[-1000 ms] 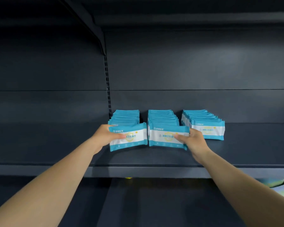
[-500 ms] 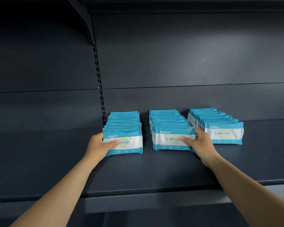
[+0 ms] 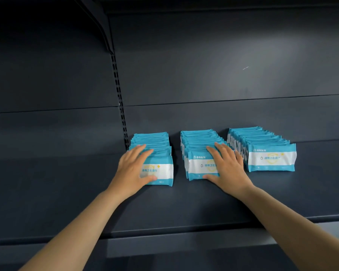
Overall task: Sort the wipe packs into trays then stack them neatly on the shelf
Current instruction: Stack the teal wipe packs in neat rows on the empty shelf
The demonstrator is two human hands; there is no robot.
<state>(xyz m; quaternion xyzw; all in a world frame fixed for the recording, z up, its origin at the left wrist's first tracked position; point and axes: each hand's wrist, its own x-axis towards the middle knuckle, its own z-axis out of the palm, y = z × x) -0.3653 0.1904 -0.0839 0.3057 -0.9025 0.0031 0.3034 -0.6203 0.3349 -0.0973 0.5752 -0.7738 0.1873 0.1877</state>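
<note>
Only the head cam here. Three rows of blue-and-white wipe packs stand upright on a dark shelf (image 3: 184, 208), pushed toward the back panel (image 3: 204, 65), each row running front to back. The left hand (image 3: 134, 169) lies flat with fingers spread over the top and front of the left row (image 3: 157, 151), thumb down by the bottom edge of the front pack. The right hand (image 3: 226, 169) does the same on the middle row (image 3: 199, 141), fingers splayed on top, thumb along the lower front edge. Neither hand is pinching anything, just pressing. The right row (image 3: 266, 149) sits untouched, just beside the right hand. There are clear gaps between rows, and loads of bare shelf in front up to the front lip (image 3: 184, 245), plus open deck far left and far right. A slotted upright (image 3: 118, 98) sits just behind the left row's back corner.
</note>
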